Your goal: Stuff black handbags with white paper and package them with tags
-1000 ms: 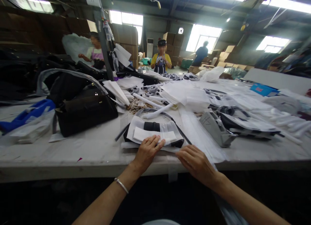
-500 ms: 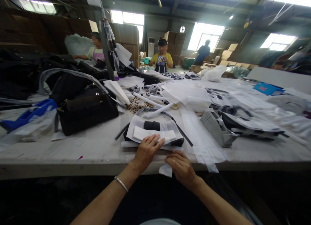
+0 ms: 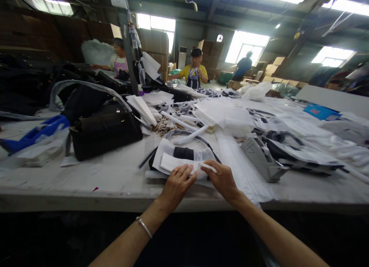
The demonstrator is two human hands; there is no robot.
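Observation:
A black bag [image 3: 184, 153] lies flat near the table's front edge, covered with white sheeting and a folded white foam strip [image 3: 170, 163]. My left hand [image 3: 176, 184] rests on that strip, its fingers stretched out flat. Just to its right, my right hand [image 3: 221, 178] is closed, thumb and fingers pinching a thin white wrapping strip [image 3: 209, 167] over the front of the bag. A clear band crosses the bag's middle right, and a plastic-covered handle [image 3: 188, 133] arches behind it.
A finished-looking black handbag [image 3: 106, 130] and a blue tape dispenser [image 3: 37, 132] stand left. To the right are a grey dispenser [image 3: 262, 157], long plastic sleeves [image 3: 233, 151] and another wrapped bag [image 3: 300, 153]. White sheets [image 3: 221, 115] pile up behind. Co-workers are farther back.
My right hand has risen from the table edge onto the front of the bag, bringing the white strip up with it. My left hand stays on the foam strip.

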